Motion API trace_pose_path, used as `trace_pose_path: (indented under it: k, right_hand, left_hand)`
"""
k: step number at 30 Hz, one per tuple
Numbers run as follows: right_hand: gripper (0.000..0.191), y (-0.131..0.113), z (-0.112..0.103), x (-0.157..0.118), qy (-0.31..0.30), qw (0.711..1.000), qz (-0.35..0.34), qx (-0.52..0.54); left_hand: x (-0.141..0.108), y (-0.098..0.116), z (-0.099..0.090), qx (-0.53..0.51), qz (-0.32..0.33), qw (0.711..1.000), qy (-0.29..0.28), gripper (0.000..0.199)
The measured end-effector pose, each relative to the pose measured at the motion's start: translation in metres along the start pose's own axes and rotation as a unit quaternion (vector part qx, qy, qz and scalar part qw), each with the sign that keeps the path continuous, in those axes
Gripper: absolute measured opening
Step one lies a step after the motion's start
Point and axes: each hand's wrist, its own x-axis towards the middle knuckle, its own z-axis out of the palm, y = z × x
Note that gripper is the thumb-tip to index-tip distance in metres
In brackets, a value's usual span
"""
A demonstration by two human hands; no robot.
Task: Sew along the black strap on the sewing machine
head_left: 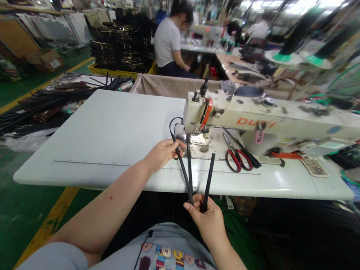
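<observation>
A narrow black strap [184, 173] runs between my two hands, and part of it loops back beneath the head of the sewing machine [226, 114]. My left hand [164, 154] pinches the strap just left of the needle area. At the table's front edge, my right hand [206, 214] is closed around the lower part of the strap, and a flat black end sticks up out of the fingers. Whether these black lengths are all one piece, I cannot tell. Scissors with red and black handles [238, 157] lie on the machine bed, right of the needle.
The white sewing table [119, 133] has a ruler line along its front. A brush-like black tool [249, 155] lies by the scissors. Left on the floor is a pile of black strips [52, 101]. Behind, a person in a white shirt [168, 40] sits near stacked black goods [122, 42].
</observation>
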Motion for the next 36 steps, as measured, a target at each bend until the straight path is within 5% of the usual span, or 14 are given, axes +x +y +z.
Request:
trace_pose_path:
  k: [23, 36]
  right_hand:
    - [0.047, 0.005, -0.002, -0.002, -0.004, 1.000, 0.009, -0.009]
    - [0.063, 0.008, -0.003, -0.003, -0.133, 0.990, 0.041, 0.017]
  left_hand:
    - [-0.001, 0.006, 0.006, -0.005, -0.018, 1.000, 0.013, 0.037]
    - [-0.001, 0.000, 0.004, 0.112, 0.034, 0.992, 0.040, 0.035]
